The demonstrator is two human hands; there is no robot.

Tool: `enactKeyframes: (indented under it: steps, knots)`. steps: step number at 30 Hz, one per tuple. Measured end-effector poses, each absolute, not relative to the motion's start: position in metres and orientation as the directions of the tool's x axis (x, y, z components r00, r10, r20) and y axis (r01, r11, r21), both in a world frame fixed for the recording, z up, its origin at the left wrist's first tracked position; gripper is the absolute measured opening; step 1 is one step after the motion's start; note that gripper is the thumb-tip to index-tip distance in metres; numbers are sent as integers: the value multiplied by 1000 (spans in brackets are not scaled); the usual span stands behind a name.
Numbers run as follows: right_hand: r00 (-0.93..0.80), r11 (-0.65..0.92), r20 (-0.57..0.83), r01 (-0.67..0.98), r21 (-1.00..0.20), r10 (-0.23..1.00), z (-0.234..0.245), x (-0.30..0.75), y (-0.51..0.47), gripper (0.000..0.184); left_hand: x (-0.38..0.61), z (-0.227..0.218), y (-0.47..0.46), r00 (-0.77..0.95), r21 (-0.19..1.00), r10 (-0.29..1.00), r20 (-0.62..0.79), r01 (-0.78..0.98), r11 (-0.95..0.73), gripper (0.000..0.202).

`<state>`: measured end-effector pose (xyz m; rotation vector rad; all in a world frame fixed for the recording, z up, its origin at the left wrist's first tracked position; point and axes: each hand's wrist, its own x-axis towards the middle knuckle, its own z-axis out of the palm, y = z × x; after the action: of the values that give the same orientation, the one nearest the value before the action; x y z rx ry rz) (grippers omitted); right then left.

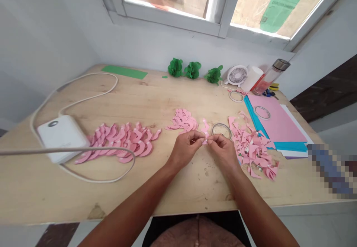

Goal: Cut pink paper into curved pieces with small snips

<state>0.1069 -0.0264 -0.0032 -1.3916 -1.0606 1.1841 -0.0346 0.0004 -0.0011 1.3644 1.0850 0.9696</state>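
Observation:
Between my fingertips is a small pink paper cutout [205, 127] with pale spots on it. My left hand [186, 146] pinches its near end from the left, and my right hand [223, 148] pinches it from the right. Just beyond my left hand lies a pile of pink cutouts [184, 120]. Further left, curved pink pieces [122, 141] are laid overlapping in rows, with whitish spots on them. A roll of tape [221, 130] lies flat behind my right hand. Pink paper scraps [255, 148] are heaped to the right of that hand.
A white power bank [63, 137] with a looping cable stands at left. Green paper flowers [192, 70] and a green strip [124, 71] line the back. A small fan [237, 75], a glass bottle [272, 78] and coloured sheets [279, 124] occupy the right.

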Motion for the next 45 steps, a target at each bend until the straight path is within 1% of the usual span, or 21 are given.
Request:
enactKeyframes:
  steps: [2,5,8,11,14,17,19,22,26,31,40,45]
  knots:
    - [168,-125,-113,61,-990,979,-4,109,-27,18,-35,-1,2,281,996,955,-91,37,84,19]
    - [200,-96,-69,130,-987,977,-6,113,-27,16,-37,-1,4,348,982,920,-179,11,187,16]
    - [211,-74,-36,176,-982,977,-9,115,-26,14,-38,-2,5,386,978,900,-201,24,208,13]
    - [216,-71,-32,178,-981,976,-10,117,-27,15,-38,-4,5,396,979,896,-203,53,198,12]
    - [200,-60,-21,191,-980,980,-8,116,-28,15,-38,-5,5,384,981,904,-190,47,186,12]
    - [144,-25,11,247,-969,990,-4,114,-29,14,-38,-4,5,375,982,909,-184,32,186,12]
    - [95,28,59,298,-954,994,-3,113,-29,12,-38,-3,5,376,982,907,-187,36,187,12]
    - [42,116,144,395,-911,989,-3,112,-30,10,-38,-3,4,380,985,908,-174,67,161,14]
    - [11,186,224,513,-838,975,-6,112,-30,9,-39,-3,3,380,986,918,-114,153,60,16]
    - [-21,223,254,551,-804,967,-7,111,-30,10,-40,-1,2,391,977,919,-57,211,-30,16]
    - [-47,268,323,675,-687,945,-13,109,-31,10,-39,0,2,379,956,924,-41,284,-74,16]
    - [-58,284,341,693,-663,938,-15,108,-33,11,-39,-2,3,381,951,924,-43,298,-79,17]
